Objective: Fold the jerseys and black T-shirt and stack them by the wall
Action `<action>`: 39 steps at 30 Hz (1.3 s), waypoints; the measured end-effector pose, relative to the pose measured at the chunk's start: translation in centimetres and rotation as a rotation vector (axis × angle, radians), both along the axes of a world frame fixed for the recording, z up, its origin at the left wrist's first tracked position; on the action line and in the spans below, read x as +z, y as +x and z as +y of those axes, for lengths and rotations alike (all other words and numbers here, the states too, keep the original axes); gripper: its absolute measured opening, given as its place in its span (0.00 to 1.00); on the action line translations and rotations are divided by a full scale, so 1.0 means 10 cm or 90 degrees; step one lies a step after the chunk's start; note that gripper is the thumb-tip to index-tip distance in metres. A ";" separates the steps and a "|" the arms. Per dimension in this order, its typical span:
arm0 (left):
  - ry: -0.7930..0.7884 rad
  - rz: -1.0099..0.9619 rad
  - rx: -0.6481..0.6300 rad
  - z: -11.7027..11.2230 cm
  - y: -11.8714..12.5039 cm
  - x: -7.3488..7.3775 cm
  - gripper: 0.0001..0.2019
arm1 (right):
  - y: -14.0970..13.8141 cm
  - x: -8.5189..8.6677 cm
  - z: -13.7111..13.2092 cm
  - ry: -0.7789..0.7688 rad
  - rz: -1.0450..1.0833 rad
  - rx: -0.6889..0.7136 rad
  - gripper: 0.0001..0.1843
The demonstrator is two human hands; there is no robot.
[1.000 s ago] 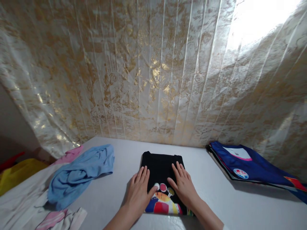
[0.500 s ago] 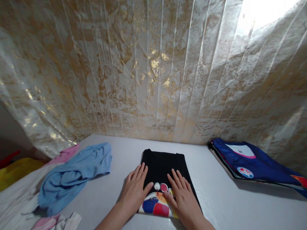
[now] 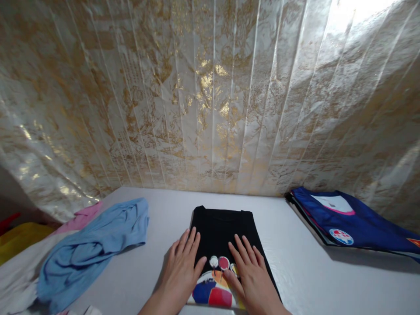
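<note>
A black T-shirt (image 3: 218, 232) lies folded into a neat rectangle, its neckline at the far end and a colourful print of circles and patches near me. My left hand (image 3: 182, 267) rests flat along its left edge, fingers stretched out and pointing away. On the right part of the shirt lies my right hand (image 3: 251, 275), palm down with the fingers spread and the thumb over the print. Both hands touch the cloth without gripping it. The wrists run off the bottom of the picture.
Folded clothes are stacked on the right, a dark blue shirt (image 3: 364, 223) on top. To the left a crumpled light blue garment (image 3: 98, 245) lies beside white, pink and yellow cloth (image 3: 24, 238). A shiny gold-patterned curtain (image 3: 210, 96) hangs behind the white table (image 3: 170, 205).
The view has shifted slightly, so the side piles appear a little farther apart. Both hands stay flat on the black T-shirt, almost unchanged in place.
</note>
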State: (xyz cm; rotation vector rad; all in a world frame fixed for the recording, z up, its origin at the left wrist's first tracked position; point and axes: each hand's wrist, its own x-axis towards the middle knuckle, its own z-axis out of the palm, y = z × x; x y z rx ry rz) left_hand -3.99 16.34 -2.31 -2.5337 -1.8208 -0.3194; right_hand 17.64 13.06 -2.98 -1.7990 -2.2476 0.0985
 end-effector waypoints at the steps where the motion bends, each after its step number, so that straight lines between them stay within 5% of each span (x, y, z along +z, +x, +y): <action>1: -0.008 0.001 0.000 -0.01 0.00 0.01 0.28 | 0.01 0.00 0.00 -0.003 0.001 0.002 0.34; 7: -0.052 -0.010 -0.020 0.09 0.00 0.24 0.26 | 0.07 0.02 0.01 -0.037 0.000 0.045 0.35; 12: 0.011 -0.084 -0.019 0.55 0.18 0.45 0.17 | 0.11 -0.03 0.01 0.005 0.000 0.077 0.35; 19: 0.012 -0.110 -0.063 1.08 0.40 0.41 0.08 | 0.20 -0.18 0.07 0.043 0.017 0.146 0.34; 30: 0.013 -0.146 -0.080 1.09 0.48 0.42 0.07 | 0.58 -0.02 0.04 -0.025 0.069 0.085 0.32; 39: -0.055 -0.136 -0.198 0.89 0.83 0.42 0.02 | 0.64 -0.04 0.08 0.018 0.145 0.022 0.25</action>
